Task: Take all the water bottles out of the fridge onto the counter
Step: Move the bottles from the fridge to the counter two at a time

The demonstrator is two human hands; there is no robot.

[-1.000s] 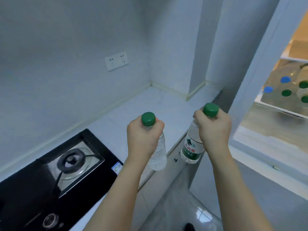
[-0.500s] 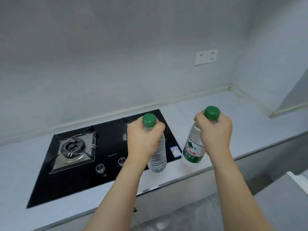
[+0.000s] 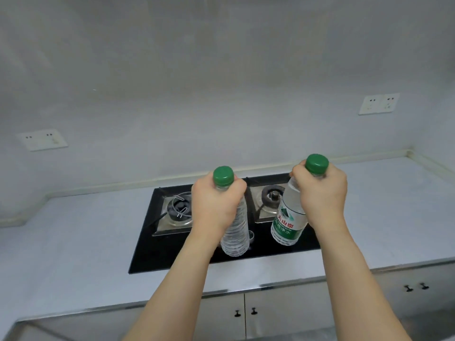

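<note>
While both bottles hang in the air over the black gas hob (image 3: 147,252), each is gripped at the neck just under its green cap. Left hand (image 3: 214,205) curls round the unlabelled ribbed water bottle (image 3: 235,235), whose base sits over the hob's front edge, tilted slightly. Right hand (image 3: 322,195) curls round the labelled water bottle (image 3: 286,222), green-and-white label facing camera, base over the hob's right-front part, leaning left at the bottom. Neither bottle plainly touches the hob or the desk (image 3: 69,242); whether their bases rest on anything I cannot tell. Upper parts of both bottles are hidden by the fingers. Left burner (image 3: 179,210) is partly covered by the left hand, right burner (image 3: 269,195) by the labelled bottle. One hob knob is half hidden behind the ribbed bottle. Label print is blurred. Wall sockets (image 3: 379,103) sit above the hob to the right.
</note>
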